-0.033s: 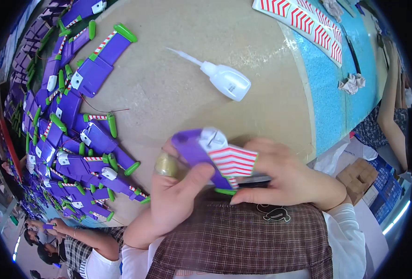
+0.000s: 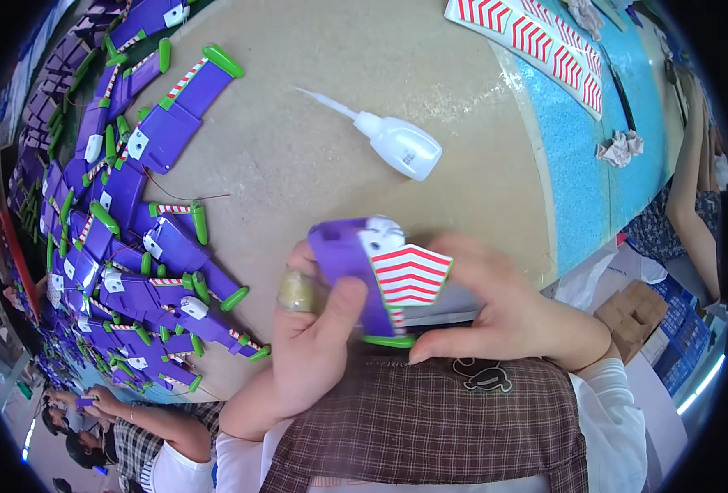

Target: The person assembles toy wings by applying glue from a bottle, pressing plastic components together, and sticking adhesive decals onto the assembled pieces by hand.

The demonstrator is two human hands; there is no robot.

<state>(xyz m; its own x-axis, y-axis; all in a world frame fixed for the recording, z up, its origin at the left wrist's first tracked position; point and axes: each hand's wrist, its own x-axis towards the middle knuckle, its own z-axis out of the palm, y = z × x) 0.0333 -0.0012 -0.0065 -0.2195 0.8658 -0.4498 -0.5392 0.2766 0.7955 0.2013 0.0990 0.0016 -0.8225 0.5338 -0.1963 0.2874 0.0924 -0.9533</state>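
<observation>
In front of my apron I hold a purple plastic toy wing (image 2: 346, 256) with a green tip and a white joint. A red-and-white chevron-striped panel (image 2: 411, 275) sticks out from its right side. My left hand (image 2: 311, 345) is closed on the wing, thumb across its face; a yellowish cover wraps one finger. Beside the striped panel, my right hand (image 2: 508, 316) has thumb and fingers spread apart. Its forefinger is blurred near the panel's right edge, and its thumb tip is close to the green tip. Whether the forefinger touches the panel I cannot make out.
Many similar purple and green wings (image 2: 167, 135) are heaped on the left. A white squeeze bottle (image 2: 409, 148) with a thin nozzle lies mid-table. Far right are a chevron sticker sheet (image 2: 532, 41), blue foam (image 2: 582, 172) and crumpled paper (image 2: 620, 149). Other people work at both sides.
The wing has turned a little more upright in my left hand, its green tip shifting slightly left. My right thumb and fingers have spread slightly away from it.
</observation>
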